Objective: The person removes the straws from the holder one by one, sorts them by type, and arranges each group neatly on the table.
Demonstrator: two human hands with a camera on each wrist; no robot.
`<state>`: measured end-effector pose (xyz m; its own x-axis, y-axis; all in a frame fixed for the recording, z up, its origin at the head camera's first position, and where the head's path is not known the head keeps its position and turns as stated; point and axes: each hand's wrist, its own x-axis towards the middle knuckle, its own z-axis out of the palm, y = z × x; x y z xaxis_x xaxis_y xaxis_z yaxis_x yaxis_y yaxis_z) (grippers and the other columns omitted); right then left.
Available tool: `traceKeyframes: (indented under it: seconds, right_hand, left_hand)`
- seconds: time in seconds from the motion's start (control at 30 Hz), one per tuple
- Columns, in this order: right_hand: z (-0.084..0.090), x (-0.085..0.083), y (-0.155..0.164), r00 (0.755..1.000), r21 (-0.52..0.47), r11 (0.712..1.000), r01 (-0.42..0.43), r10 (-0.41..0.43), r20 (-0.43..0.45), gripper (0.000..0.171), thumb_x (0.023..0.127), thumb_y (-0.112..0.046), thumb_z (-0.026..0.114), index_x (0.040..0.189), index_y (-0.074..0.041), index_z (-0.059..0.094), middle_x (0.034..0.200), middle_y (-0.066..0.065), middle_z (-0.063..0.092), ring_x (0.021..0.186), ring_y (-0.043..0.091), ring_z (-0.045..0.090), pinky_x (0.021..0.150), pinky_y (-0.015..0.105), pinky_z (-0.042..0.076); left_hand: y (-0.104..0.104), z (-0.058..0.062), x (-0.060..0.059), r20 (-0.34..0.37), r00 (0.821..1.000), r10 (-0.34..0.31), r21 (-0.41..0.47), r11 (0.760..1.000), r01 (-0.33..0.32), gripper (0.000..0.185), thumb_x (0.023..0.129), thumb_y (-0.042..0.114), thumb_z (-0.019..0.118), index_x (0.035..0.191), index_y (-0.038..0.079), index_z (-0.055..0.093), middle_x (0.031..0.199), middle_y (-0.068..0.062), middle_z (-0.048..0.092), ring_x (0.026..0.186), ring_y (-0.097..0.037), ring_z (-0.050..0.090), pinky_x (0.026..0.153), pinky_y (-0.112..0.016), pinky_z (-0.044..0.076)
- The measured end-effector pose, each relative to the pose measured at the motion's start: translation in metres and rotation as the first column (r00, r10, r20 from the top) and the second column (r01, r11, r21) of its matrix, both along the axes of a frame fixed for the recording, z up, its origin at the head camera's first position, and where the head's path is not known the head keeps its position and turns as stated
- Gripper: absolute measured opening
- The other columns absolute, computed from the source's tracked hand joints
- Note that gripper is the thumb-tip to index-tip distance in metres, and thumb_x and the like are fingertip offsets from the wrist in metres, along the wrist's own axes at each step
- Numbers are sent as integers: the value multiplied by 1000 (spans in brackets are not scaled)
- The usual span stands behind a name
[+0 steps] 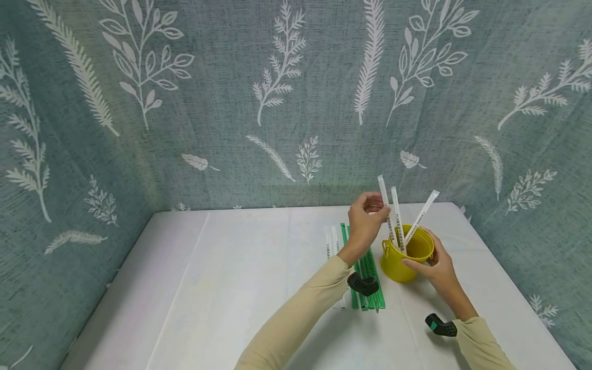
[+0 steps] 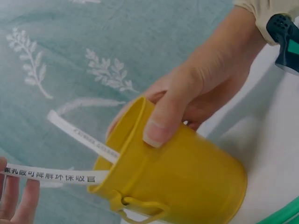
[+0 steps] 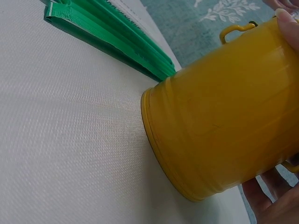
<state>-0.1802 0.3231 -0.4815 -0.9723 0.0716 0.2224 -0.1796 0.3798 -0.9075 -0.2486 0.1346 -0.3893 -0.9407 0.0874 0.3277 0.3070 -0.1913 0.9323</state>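
A small yellow bucket [image 1: 401, 263] stands on the white table [image 1: 240, 288], with three white paper-wrapped straws leaning out of it. My left hand [image 1: 380, 211] pinches the leftmost white straw [image 1: 383, 192] just above the rim. In the left wrist view that printed straw [image 2: 56, 176] runs from my fingertips [image 2: 16, 198] into the bucket [image 2: 187, 182], and a second straw [image 2: 79, 135] lies behind it. My right hand [image 1: 423, 262] grips the bucket's right side, thumb [image 2: 159, 123] hooked over the rim. The right wrist view shows the bucket [image 3: 224, 121] close up, with fingers [image 3: 273, 207] under it.
Several green straws [image 1: 368, 280] lie in a bundle on the table left of the bucket, seen also as green straws [image 3: 112, 35] in the right wrist view. A few white wrapped straws [image 1: 330, 242] lie beside them. A leaf-patterned cloth wall [image 1: 296, 103] surrounds the table.
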Motion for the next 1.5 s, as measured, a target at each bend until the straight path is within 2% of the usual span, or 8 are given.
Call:
traceKeyframes:
  seconds: [0.2, 0.4, 0.53, 0.67, 0.83, 0.9, 1.2, 1.5]
  right_hand:
    - [1, 2, -1, 1000, -19, 1000, -11, 11, -7, 87, 83, -13, 74, 151, -20, 19, 141, 13, 36, 117, 9, 42, 92, 7, 38]
    - [0, 1, 0, 1000, -22, 1000, -16, 16, -12, 86, 83, -13, 74, 151, -21, 21, 141, 11, 37, 117, 7, 42, 93, 8, 38]
    - [-2, 1, 1, 1000, -23, 1000, -15, 15, -13, 86, 83, -12, 73, 151, -21, 21, 142, 12, 37, 118, 9, 42, 93, 8, 38]
    - [-4, 1, 2, 1000, -13, 1000, -10, 10, -18, 86, 83, -12, 74, 151, -21, 22, 142, 11, 37, 118, 9, 42, 93, 7, 37]
    - [-4, 1, 1, 1000, -21, 1000, -12, 12, -27, 85, 83, -10, 74, 151, -20, 23, 142, 11, 37, 119, 7, 41, 93, 7, 37]
    - [-3, 1, 1, 1000, -33, 999, -17, 16, -27, 85, 83, -10, 74, 150, -20, 23, 142, 11, 37, 118, 7, 42, 94, 7, 37]
    - [0, 0, -1, 999, -39, 999, -34, 33, -38, 85, 83, -9, 73, 150, -20, 23, 141, 10, 37, 118, 9, 42, 94, 8, 38]
    - [-1, 1, 1, 1000, 5, 1000, -8, 8, -13, 86, 84, -15, 73, 151, -21, 20, 143, 11, 36, 117, 3, 40, 91, 4, 37]
  left_hand:
    - [-8, 15, 7, -29, 999, -15, 56, 998, 16, 28, 85, -6, 64, 112, -4, 58, 102, -22, 60, 89, -35, 60, 67, -31, 59]
    - [-22, 43, 25, -62, 998, -18, 80, 997, 23, 26, 86, -8, 62, 111, -9, 55, 101, -25, 58, 87, -36, 59, 69, -31, 59]
    - [-26, 51, 28, -85, 996, -21, 92, 995, 29, 26, 86, -7, 62, 111, -10, 54, 101, -26, 57, 89, -37, 60, 71, -33, 59]
    - [-28, 49, 23, -77, 996, -34, 127, 991, 43, 29, 86, -7, 63, 114, -8, 54, 103, -25, 57, 90, -36, 59, 72, -36, 59]
    - [-29, 39, 10, -60, 997, -44, 193, 980, 55, 31, 87, -4, 64, 116, -2, 55, 103, -18, 58, 88, -23, 59, 74, -36, 58]
    - [-31, 39, 8, -71, 997, -34, 205, 978, 48, 30, 87, -2, 65, 115, -1, 55, 102, -14, 59, 86, -18, 59, 74, -36, 58]
    - [-47, 45, 3, -113, 994, 9, 190, 982, 13, 30, 87, 0, 66, 115, 0, 55, 99, -9, 58, 84, -13, 59, 71, -35, 58]
    - [-65, 41, 3, -61, 998, 10, 144, 990, -1, 29, 87, -1, 65, 115, -2, 57, 97, -10, 58, 80, -13, 58, 70, -35, 58]
